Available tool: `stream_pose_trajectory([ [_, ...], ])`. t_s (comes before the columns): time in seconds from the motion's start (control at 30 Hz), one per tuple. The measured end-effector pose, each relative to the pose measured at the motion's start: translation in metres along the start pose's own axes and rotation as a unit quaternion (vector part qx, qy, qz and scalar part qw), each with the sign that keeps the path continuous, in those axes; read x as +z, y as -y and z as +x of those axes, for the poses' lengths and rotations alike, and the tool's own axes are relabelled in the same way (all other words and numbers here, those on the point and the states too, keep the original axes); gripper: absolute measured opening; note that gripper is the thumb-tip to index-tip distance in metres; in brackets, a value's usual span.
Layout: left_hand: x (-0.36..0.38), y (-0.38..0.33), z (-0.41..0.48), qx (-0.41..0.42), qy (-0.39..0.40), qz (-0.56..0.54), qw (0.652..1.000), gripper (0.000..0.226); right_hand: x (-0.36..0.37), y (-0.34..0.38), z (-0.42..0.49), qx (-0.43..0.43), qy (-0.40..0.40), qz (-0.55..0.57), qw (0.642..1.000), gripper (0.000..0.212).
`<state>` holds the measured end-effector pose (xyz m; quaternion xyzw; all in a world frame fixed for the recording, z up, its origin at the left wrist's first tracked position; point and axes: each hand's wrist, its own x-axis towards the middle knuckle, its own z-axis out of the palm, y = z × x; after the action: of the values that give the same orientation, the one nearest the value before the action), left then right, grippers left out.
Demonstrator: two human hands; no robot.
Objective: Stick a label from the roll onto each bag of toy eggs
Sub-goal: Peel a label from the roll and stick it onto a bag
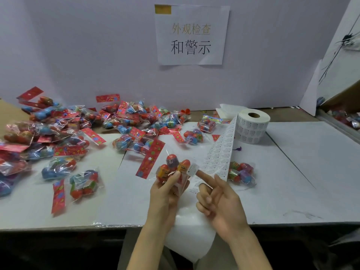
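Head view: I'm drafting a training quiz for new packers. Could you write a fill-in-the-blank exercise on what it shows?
1. The left hand grips a bag of toy eggs whose header card is ____.
2. A white label sits on the tip of the right hand, on its ____ finger.
3. The label roll stands to the person's ____, its strip trailing toward the hands.
4. The pile of bags lies to the person's ____.

Missing words: red; index; right; left.

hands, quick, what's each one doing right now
Left hand: grips a bag of eggs.
Right hand: open, a label stuck on its straight index finger.
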<state>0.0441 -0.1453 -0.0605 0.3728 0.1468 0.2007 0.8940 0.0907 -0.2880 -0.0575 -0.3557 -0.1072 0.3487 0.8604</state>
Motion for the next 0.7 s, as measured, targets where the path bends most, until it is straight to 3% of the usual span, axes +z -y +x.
stream_pose_trajectory([
  [0.17,-0.0031,0.0026,0.0021,0.002,-0.002,-0.001,1.0,0.034,-0.0027,-0.0027,0.0069,0.016,0.007,-0.01,1.0,0.049],
  [0.3,-0.0024,0.0011,0.0016,-0.005,0.011,-0.005,1.0,0.042,-0.0045,-0.0029,0.0075,0.016,-0.002,0.006,1.0,0.047],
  [0.7,-0.0026,0.0036,0.0001,0.015,0.0,0.025,1.0,0.042,0.0019,-0.0052,0.0068,0.001,-0.009,-0.071,0.997,0.04],
])
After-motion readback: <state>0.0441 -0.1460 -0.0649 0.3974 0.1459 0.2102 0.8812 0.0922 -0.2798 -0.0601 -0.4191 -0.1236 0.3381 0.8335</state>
